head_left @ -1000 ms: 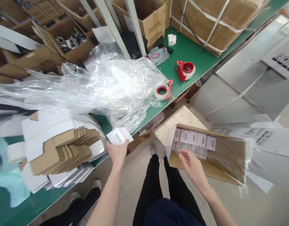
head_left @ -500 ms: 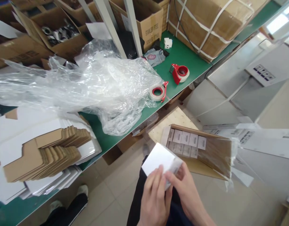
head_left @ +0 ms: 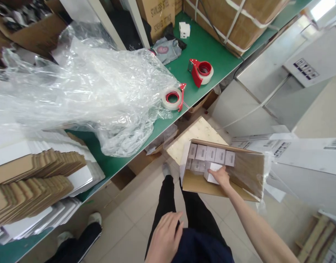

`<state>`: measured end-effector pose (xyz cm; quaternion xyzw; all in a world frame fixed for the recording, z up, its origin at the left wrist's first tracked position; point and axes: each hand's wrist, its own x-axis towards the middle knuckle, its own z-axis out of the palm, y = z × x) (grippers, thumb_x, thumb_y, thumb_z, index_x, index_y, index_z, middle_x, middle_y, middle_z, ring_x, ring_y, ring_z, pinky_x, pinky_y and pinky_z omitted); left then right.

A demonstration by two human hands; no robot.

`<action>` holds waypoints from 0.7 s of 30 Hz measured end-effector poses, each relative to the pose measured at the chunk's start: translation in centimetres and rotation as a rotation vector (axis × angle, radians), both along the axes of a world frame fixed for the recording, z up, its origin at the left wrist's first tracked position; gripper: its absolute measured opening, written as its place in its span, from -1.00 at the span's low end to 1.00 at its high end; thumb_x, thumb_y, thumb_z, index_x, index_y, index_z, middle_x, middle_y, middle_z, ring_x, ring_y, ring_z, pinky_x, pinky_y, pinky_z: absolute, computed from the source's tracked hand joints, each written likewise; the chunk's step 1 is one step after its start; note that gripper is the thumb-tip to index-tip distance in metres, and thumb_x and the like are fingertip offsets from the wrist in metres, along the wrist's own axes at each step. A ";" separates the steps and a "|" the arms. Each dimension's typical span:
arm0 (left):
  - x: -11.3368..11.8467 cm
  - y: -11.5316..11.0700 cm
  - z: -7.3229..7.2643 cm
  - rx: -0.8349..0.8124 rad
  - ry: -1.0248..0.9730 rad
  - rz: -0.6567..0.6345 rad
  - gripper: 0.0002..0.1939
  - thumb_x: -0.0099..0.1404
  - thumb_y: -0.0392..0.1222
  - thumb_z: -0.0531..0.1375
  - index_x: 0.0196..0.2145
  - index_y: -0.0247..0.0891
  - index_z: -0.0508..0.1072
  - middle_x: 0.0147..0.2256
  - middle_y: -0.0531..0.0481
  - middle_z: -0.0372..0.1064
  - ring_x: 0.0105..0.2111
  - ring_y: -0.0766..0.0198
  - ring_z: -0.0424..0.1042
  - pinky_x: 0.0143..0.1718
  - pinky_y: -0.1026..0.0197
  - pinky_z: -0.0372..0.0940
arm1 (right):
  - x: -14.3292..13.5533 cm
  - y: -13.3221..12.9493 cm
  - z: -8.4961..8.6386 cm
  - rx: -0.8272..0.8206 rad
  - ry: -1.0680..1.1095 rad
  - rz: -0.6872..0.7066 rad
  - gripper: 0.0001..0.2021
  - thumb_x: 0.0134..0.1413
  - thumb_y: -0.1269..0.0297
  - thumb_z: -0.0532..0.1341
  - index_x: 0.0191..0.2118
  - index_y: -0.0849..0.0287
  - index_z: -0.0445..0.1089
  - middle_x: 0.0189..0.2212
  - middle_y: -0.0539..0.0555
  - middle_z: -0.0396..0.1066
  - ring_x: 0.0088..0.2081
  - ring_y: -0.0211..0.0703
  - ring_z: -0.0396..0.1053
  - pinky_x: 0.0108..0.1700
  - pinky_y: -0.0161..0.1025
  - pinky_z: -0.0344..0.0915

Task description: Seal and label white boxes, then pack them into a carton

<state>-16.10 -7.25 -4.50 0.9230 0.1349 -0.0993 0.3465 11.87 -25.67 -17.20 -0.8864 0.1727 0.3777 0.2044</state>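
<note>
Inside the open cardboard carton (head_left: 197, 183), my right hand (head_left: 221, 176) grips a small white box (head_left: 209, 176), fingers over its right part. Rows of similar white boxes (head_left: 211, 153) with printed labels stand in the carton, beside and behind the held one. Over my lap, my left hand (head_left: 166, 233) hangs with its fingers loosely extended and nothing in it.
The carton rests on a wooden board (head_left: 203, 128). On the green bench (head_left: 225, 54) are two red tape dispensers (head_left: 200, 73), crumpled clear plastic (head_left: 107, 95) and stacked flat cartons (head_left: 39, 168). Another person's legs (head_left: 77, 241) show at lower left. A strapped box (head_left: 239, 22) stands behind.
Both hands held the white box over my lap before. My left hand has let go and is now lower left, while my right hand has carried the box right into the carton.
</note>
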 end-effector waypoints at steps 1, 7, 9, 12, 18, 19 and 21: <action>-2.0 0.5 -0.9 -0.001 0.071 0.054 -0.70 0.45 -0.17 0.14 0.10 -0.10 0.48 0.00 -0.10 0.58 0.01 0.05 0.57 0.07 -0.03 0.53 | -0.2 0.5 -1.2 -0.038 0.026 0.038 -0.45 0.19 -0.04 0.31 0.15 0.23 0.34 0.06 0.23 0.45 0.07 0.09 0.44 0.18 0.19 0.32; -9.7 1.8 -3.5 -0.063 0.316 0.339 -0.71 0.40 0.06 0.15 -0.04 0.03 0.58 -0.07 -0.02 0.62 -0.04 0.01 0.61 0.00 0.01 0.56 | -0.9 4.1 -5.6 -0.116 0.109 0.197 -0.43 0.24 -0.06 0.28 0.20 0.21 0.32 0.13 0.23 0.40 0.11 0.09 0.40 0.19 0.17 0.30; -10.3 1.5 -4.2 -0.092 0.332 0.416 -0.69 0.37 0.10 0.16 -0.06 0.03 0.59 -0.08 -0.01 0.63 -0.04 0.01 0.62 0.02 -0.01 0.55 | -0.8 5.2 -6.1 -0.114 0.129 0.225 -0.43 0.24 -0.08 0.27 0.21 0.21 0.32 0.12 0.23 0.41 0.09 0.07 0.42 0.17 0.14 0.33; -9.8 0.5 -5.1 -0.147 0.319 0.509 -0.65 0.34 0.14 0.16 -0.06 0.00 0.59 -0.13 -0.02 0.64 -0.09 0.01 0.64 0.02 -0.02 0.54 | -1.3 6.6 -6.6 -0.116 0.139 0.243 -0.42 0.26 -0.10 0.25 0.22 0.20 0.31 0.10 0.22 0.42 0.07 0.06 0.43 0.14 0.12 0.35; -8.8 -2.0 -5.3 -0.199 0.372 0.723 -0.60 0.29 0.20 0.14 -0.08 -0.03 0.59 -0.19 -0.04 0.65 -0.14 -0.03 0.64 0.01 -0.05 0.54 | -1.5 6.9 -6.7 -0.106 0.155 0.254 -0.44 0.27 -0.07 0.25 0.21 0.20 0.31 0.09 0.21 0.42 0.04 0.04 0.45 0.10 0.11 0.39; -9.1 -2.2 -5.3 -0.205 0.381 0.729 -0.59 0.28 0.21 0.15 -0.09 -0.02 0.58 -0.19 -0.03 0.65 -0.14 -0.03 0.64 0.00 -0.05 0.54 | -1.1 6.7 -6.7 -0.097 0.160 0.257 -0.45 0.27 -0.06 0.25 0.21 0.20 0.31 0.08 0.21 0.43 0.04 0.03 0.45 0.10 0.11 0.40; -10.1 -2.1 -5.2 -0.233 0.411 0.720 -0.58 0.26 0.22 0.16 -0.07 -0.01 0.58 -0.17 -0.03 0.65 -0.12 -0.04 0.64 0.02 -0.06 0.52 | 0.0 6.3 -6.8 -0.072 0.172 0.261 -0.47 0.27 -0.04 0.26 0.19 0.21 0.33 0.06 0.20 0.44 0.02 0.02 0.46 0.09 0.10 0.41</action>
